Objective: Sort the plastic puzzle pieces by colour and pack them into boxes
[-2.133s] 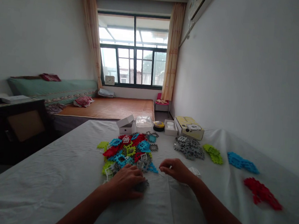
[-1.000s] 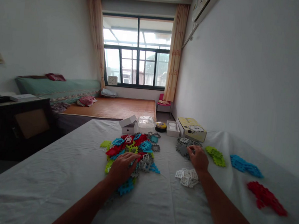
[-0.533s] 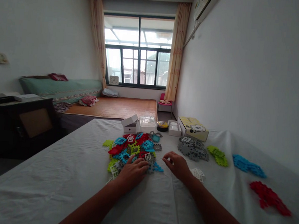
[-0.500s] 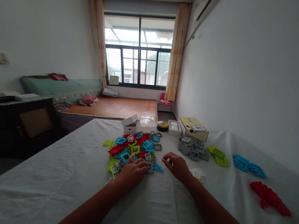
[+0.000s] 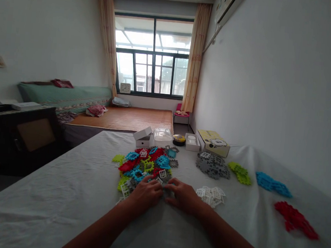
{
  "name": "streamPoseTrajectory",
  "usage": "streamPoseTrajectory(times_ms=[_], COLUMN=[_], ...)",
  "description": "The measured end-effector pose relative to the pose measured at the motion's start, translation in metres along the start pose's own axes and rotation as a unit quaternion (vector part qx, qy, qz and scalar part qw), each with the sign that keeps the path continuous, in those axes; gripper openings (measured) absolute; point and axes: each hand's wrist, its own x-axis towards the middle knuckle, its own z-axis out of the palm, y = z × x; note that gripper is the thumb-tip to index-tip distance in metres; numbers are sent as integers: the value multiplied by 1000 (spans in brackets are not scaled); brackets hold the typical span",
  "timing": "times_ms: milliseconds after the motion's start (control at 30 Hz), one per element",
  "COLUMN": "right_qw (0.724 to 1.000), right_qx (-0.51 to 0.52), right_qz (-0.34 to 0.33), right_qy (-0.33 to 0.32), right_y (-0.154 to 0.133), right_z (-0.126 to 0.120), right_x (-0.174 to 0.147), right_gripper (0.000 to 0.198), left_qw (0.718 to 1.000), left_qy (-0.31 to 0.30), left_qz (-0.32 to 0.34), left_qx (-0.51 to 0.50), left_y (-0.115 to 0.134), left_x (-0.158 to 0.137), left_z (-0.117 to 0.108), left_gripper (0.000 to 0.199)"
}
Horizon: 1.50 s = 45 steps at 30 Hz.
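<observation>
A mixed pile of flat interlocking plastic building pieces [image 5: 147, 165] in red, blue, green, grey and white lies on the cloth-covered table. My left hand [image 5: 148, 192] rests at its near edge, fingers bent loosely and apart over the pieces. Close beside it, my right hand [image 5: 184, 197] reaches in from the right; its index finger touches the pile's edge, and the thumb is apart below. No held piece shows in either hand. Just right of my right hand lie white lattice pieces [image 5: 213, 196].
Sorted heaps lie to the right: grey pieces [image 5: 212, 166], green pieces [image 5: 240, 173], blue pieces [image 5: 273, 184] and red pieces [image 5: 295, 220]. Along the far edge stand an open white box [image 5: 143, 137], a clear container [image 5: 162, 138], a round black-and-yellow tin [image 5: 178, 140] and a yellow box [image 5: 214, 142].
My right hand has moved left to the pile's near edge, uncovering more white pieces. My left hand has drawn slightly back toward me. The blue piece at the pile's right edge is now out of sight.
</observation>
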Motion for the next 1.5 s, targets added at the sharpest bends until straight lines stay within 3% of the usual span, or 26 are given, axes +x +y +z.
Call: streamPoseTrajectory(times_ms=[300, 467, 533, 667, 800, 900, 1067, 1267, 1400, 1500], right_qw=[1000, 995, 980, 920, 897, 893, 883, 916, 928, 916], right_qx=[26, -1, -9, -74, -181, -223, -231, -178, -169, -155], right_qz=[4, 28, 79, 223, 253, 227, 177, 135, 139, 187], right_qy=[5, 101, 182, 314, 314, 319, 368, 333, 301, 318], right_y=[-5, 6, 29, 103, 168, 190, 179, 137, 115, 117], right_z=[8, -6, -21, -48, -51, -47, -47, -39, -39, -45], right_x=[1, 4, 4, -15, -46, -55, -44, -29, -23, -25], right_gripper=[42, 47, 43, 42, 35, 30, 29, 28, 29, 31], left_qw=[1000, 994, 988, 966, 934, 929, 954, 970, 969, 968], left_qy=[11, 88, 121, 172, 211, 195, 93, 14, 5, 26], left_qz=[-2, -43, -80, -177, -265, -295, -257, -224, -232, -239], left_qx=[-24, -49, -53, -79, -115, -110, -119, -91, -87, -78], left_y=[5, 4, -2, -19, -38, -50, -51, -38, -38, -42], left_x=[1, 4, 3, -2, -8, -13, -18, -17, -16, -15], left_z=[-9, -27, -32, -31, -24, -23, -29, -24, -21, -23], left_gripper=[10, 16, 20, 22, 27, 26, 23, 38, 37, 35])
